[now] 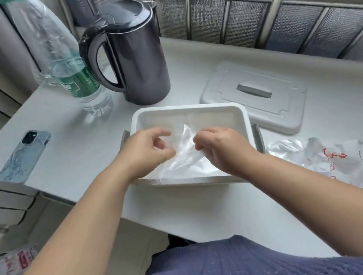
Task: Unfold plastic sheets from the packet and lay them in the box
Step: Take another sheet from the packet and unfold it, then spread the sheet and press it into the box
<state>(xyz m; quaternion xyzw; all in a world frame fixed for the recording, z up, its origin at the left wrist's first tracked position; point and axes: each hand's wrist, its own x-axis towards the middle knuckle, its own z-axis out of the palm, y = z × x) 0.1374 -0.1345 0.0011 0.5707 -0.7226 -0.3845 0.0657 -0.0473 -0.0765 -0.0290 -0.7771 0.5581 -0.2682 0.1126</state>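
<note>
At frame centre, the left hand (147, 149) pinches one edge of a thin clear plastic sheet (184, 157) with curled fingers, held over the white rectangular plastic box (186, 109); the right hand (218, 146) pinches its other edge. The crinkled clear packet with red print (315, 157) lies at right.

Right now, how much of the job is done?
Done: the lid is off beside the box, and some clear plastic already lies inside. In hand: the left hand and right hand pinch one sheet over the box. Left: spreading it and laying it down. The packet sits at the right; whether more sheets are inside cannot be seen.
</note>
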